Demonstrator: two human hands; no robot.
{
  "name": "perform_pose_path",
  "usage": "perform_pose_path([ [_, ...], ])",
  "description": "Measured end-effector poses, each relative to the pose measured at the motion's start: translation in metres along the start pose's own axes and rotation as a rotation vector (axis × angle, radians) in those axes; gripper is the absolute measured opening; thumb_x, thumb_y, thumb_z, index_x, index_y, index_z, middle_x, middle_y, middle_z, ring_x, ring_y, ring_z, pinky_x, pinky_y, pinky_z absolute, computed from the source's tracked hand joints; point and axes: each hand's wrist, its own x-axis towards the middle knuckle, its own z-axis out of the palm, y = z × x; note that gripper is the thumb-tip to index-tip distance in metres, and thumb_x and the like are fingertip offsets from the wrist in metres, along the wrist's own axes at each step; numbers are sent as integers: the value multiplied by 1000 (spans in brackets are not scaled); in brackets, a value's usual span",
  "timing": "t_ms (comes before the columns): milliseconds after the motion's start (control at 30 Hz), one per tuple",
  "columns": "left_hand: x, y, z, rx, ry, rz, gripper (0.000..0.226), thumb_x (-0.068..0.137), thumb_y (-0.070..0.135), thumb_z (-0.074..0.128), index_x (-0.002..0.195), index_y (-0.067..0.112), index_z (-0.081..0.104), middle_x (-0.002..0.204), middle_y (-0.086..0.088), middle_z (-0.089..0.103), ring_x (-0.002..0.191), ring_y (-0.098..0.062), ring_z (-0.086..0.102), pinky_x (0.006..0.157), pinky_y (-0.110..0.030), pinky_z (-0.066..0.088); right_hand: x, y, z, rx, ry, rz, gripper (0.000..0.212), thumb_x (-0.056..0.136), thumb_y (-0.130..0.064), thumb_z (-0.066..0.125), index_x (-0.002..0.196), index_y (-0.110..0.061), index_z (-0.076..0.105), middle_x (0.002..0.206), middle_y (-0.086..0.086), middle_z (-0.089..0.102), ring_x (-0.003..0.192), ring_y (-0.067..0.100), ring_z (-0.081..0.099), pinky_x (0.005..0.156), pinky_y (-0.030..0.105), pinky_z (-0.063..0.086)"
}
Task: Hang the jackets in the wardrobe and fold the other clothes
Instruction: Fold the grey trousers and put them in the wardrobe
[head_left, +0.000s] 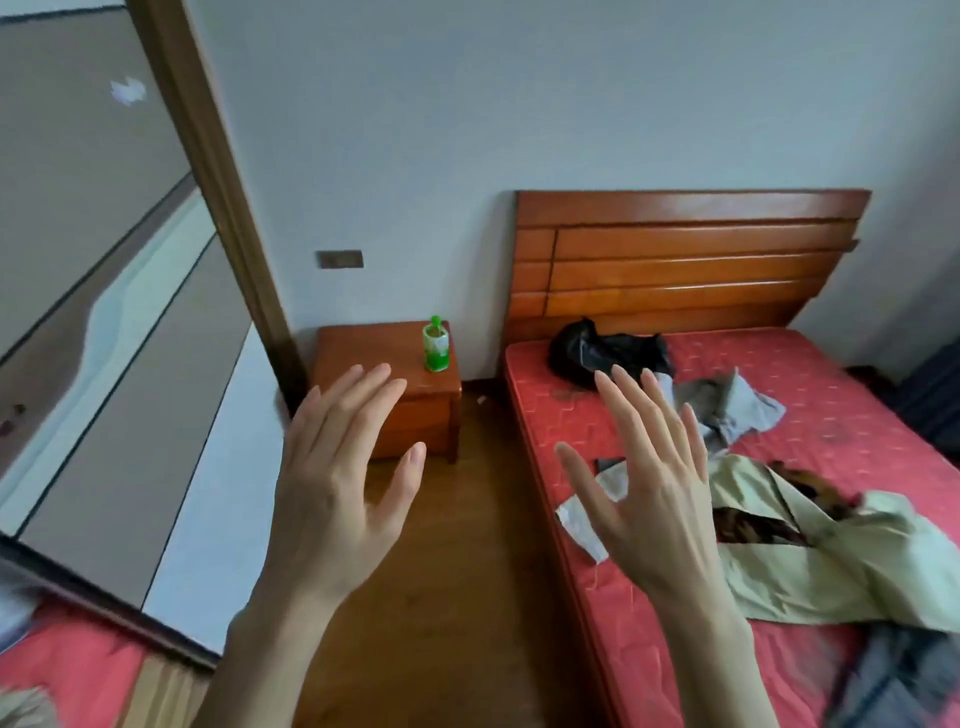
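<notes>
On bed: four garments; two hands empty.

No legible text, brand, number or sign is visible. The green bottle on the bedside table bears a label, too blurred to read.

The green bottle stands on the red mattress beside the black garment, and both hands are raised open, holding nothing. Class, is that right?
Not quite. The head view shows the green bottle standing on the wooden nightstand, not on the red mattress. The rest holds: the left hand and right hand are raised open, holding nothing.
</notes>
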Motion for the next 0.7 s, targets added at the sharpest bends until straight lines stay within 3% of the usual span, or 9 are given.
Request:
perform_pose_path([
  [267, 34, 64, 90, -121, -96, 159, 46, 99, 34, 61, 138, 12, 64, 150, -1, 57, 148, -16, 43, 122, -55, 34, -24, 94, -44, -78, 90, 202, 68, 101, -61, 46, 158, -24, 41, 164, -9, 37, 158, 7, 17, 130, 43, 12],
  [500, 62, 128, 176, -217, -219, 254, 48, 103, 39, 54, 140, 10, 62, 150, -3, 57, 148, -19, 43, 119, -56, 37, -40, 172, -76, -165, 116, 356, 68, 101, -61, 48, 159, -28, 37, 165, -10, 35, 158, 6, 14, 130, 36, 7],
  [700, 78, 168, 231, -265, -319, 293, 51, 104, 44, 50, 142, 13, 60, 152, 0, 55, 149, -15, 40, 122, -51, 32, -52, 215, -98, -203, 181, 468, 67, 101, -61, 47, 158, -26, 39, 165, -10, 36, 158, 6, 15, 130, 40, 11],
])
